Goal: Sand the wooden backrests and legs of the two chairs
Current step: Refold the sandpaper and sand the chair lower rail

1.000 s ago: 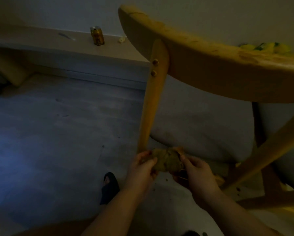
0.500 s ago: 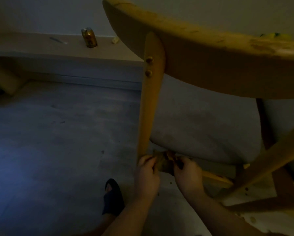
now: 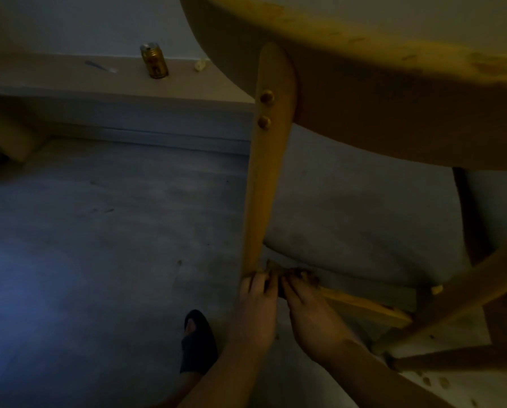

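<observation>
A yellow wooden chair fills the upper right, its curved backrest (image 3: 378, 92) close to the camera. One upright post (image 3: 264, 184) runs from the backrest down to the grey seat cushion (image 3: 364, 219). At the foot of that post a crumpled brown piece of sandpaper (image 3: 293, 273) is held between both hands. My left hand (image 3: 258, 301) grips its left part, fingers against the base of the post. My right hand (image 3: 308, 313) pinches its right part beside the seat rail (image 3: 364, 304). The room is dim and the sandpaper is partly hidden by my fingers.
A gold can (image 3: 154, 60) stands on a low ledge (image 3: 69, 78) along the far wall, with a small pale scrap (image 3: 200, 65) near it. My foot in a dark slipper (image 3: 197, 343) rests on the grey floor left of my arms. More chair legs (image 3: 467, 287) cross at right.
Both hands carried the sandpaper up and forward to the base of the post, where it now lies squeezed between them. The view has moved closer under the backrest.
</observation>
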A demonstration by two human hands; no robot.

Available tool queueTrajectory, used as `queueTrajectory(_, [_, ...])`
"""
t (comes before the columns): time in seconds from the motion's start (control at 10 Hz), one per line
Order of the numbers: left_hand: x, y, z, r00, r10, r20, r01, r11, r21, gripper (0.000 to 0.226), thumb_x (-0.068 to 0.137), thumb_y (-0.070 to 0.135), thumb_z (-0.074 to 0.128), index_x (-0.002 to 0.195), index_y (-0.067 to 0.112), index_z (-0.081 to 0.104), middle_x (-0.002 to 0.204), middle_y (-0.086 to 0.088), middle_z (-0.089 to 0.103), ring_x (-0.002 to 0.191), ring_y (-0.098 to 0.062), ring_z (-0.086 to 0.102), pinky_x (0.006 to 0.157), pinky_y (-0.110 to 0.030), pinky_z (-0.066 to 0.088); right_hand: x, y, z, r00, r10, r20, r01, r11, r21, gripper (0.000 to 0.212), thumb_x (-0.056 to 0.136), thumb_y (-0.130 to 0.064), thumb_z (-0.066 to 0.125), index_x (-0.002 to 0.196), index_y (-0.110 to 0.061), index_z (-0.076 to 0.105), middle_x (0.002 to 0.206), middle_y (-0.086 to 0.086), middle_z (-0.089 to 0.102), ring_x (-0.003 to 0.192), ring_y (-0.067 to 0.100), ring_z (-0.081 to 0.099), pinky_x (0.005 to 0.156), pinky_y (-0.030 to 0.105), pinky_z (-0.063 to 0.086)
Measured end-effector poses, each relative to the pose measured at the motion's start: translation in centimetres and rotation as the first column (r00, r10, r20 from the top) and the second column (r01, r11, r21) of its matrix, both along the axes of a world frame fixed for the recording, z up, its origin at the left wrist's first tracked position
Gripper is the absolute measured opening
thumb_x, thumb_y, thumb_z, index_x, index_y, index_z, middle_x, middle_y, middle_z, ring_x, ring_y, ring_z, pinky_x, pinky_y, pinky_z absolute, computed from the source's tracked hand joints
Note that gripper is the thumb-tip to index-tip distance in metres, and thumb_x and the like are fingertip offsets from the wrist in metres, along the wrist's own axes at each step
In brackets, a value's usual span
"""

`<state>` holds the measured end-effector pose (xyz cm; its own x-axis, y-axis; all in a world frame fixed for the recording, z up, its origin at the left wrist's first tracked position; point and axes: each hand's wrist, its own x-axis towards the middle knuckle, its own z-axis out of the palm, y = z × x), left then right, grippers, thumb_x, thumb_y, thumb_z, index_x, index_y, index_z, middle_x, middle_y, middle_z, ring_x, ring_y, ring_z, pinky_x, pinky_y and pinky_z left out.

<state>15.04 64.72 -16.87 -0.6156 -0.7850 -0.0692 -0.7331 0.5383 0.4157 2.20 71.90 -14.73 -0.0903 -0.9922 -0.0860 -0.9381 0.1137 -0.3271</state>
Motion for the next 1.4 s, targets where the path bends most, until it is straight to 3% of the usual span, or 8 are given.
queueTrajectory(0.2, [2.6, 0.3, 0.8, 0.998, -0.057, 0.019, 0.057, 0.998, -0.011, 0.057, 0.109, 0.015, 0.034, 0.163, 0.016, 0.016, 0.17, -0.003, 0.013, 0.155, -0.02, 0.012, 0.122, -0.027, 0.009, 0.2, -1.0, -0.3, 0.99, 0.015, -0.138, -0.01, 0.999, 0.035, 0.06, 0.089, -0.02, 0.054, 0.149, -0.011, 0.049, 0.141, 0.011, 0.054, 0.126, 0.034, 0.056, 0.106, 0.046, 0.047])
queueTrajectory(0.4, [2.4, -0.3, 1.5, 0.962, -0.2, 0.185, 0.228, 0.962, -0.148, 0.064, 0.065, 0.026, 0.09, 0.124, 0.009, 0.073, 0.135, -0.007, 0.067, 0.119, -0.015, 0.068, 0.093, -0.023, 0.055, 0.9, -1.9, -0.5, 0.968, 0.096, -0.232, -0.094, 0.995, 0.018, 0.059, 0.087, -0.021, 0.035, 0.138, -0.008, 0.062, 0.143, 0.011, 0.06, 0.126, 0.027, 0.063, 0.108, 0.046, 0.044])
queueTrajectory(0.6, [2.2, -0.2, 1.4, 0.955, -0.163, 0.246, 0.208, 0.963, -0.17, 0.058, 0.089, 0.014, 0.063, 0.145, 0.004, 0.053, 0.155, -0.01, 0.048, 0.139, -0.022, 0.052, 0.106, -0.026, 0.049, -1.1, -1.4, -1.7, 0.988, 0.132, -0.078, -0.111, 0.967, 0.231, 0.076, 0.092, -0.027, 0.025, 0.161, -0.019, -0.006, 0.171, 0.004, -0.006, 0.158, 0.023, -0.001, 0.115, 0.032, -0.022])
queueTrajectory(0.9, [3.5, 0.0, 0.9, 0.922, -0.198, 0.332, 0.252, 0.96, -0.126, 0.05, 0.072, 0.031, 0.075, 0.117, 0.011, 0.077, 0.129, -0.006, 0.071, 0.114, -0.02, 0.071, 0.08, -0.025, 0.061, -0.4, -3.5, -1.0, 0.985, 0.152, -0.081, -0.126, 0.958, 0.256, 0.074, 0.101, -0.024, 0.033, 0.162, -0.026, -0.008, 0.171, -0.003, -0.006, 0.157, 0.021, 0.006, 0.126, 0.037, 0.006])
queueTrajectory(1.1, [3.5, -0.1, 0.2, 0.915, -0.195, 0.353, 0.251, 0.961, -0.118, 0.048, 0.075, 0.02, 0.055, 0.116, 0.01, 0.078, 0.127, -0.006, 0.072, 0.113, -0.021, 0.071, 0.078, -0.027, 0.062, -1.5, -1.1, -0.5, 0.978, 0.074, -0.197, -0.037, 0.982, 0.186, 0.082, 0.075, -0.027, 0.061, 0.153, -0.015, 0.043, 0.153, 0.01, 0.05, 0.128, 0.032, 0.06, 0.107, 0.044, 0.045])
queueTrajectory(1.2, [3.3, 0.2, 1.0, 0.938, -0.178, 0.297, 0.209, 0.975, -0.076, 0.05, 0.083, 0.024, 0.058, 0.131, 0.011, 0.07, 0.142, -0.006, 0.062, 0.128, -0.021, 0.062, 0.092, -0.025, 0.057, 0.2, -2.6, -1.2, 0.984, 0.112, -0.136, -0.075, 0.965, 0.25, 0.077, 0.095, -0.028, 0.042, 0.163, -0.016, 0.006, 0.171, 0.01, 0.007, 0.154, 0.035, 0.02, 0.125, 0.048, 0.012])
queueTrajectory(1.3, [3.4, -0.5, 0.5, 0.926, -0.181, 0.332, 0.21, 0.976, -0.054, 0.062, 0.106, 0.012, 0.032, 0.162, 0.004, 0.004, 0.171, -0.01, -0.003, 0.158, -0.029, 0.0, 0.127, -0.033, 0.011, 1.3, -4.2, -1.4, 0.979, 0.132, -0.153, -0.093, 0.967, 0.238, 0.075, 0.101, -0.027, 0.035, 0.162, -0.017, -0.006, 0.171, 0.007, -0.006, 0.157, 0.031, 0.004, 0.126, 0.042, -0.001])
queueTrajectory(1.4, [3.1, -0.7, 0.2, 0.946, -0.161, 0.283, 0.201, 0.973, -0.117, 0.063, 0.105, 0.007, 0.037, 0.161, 0.003, 0.01, 0.17, -0.01, -0.001, 0.158, -0.029, 0.005, 0.127, -0.034, 0.014, -0.2, -2.6, -1.2, 0.988, 0.119, -0.103, -0.092, 0.969, 0.23, 0.081, 0.1, -0.028, 0.042, 0.162, -0.021, -0.011, 0.171, 0.002, -0.008, 0.157, 0.025, 0.003, 0.125, 0.036, -0.002])
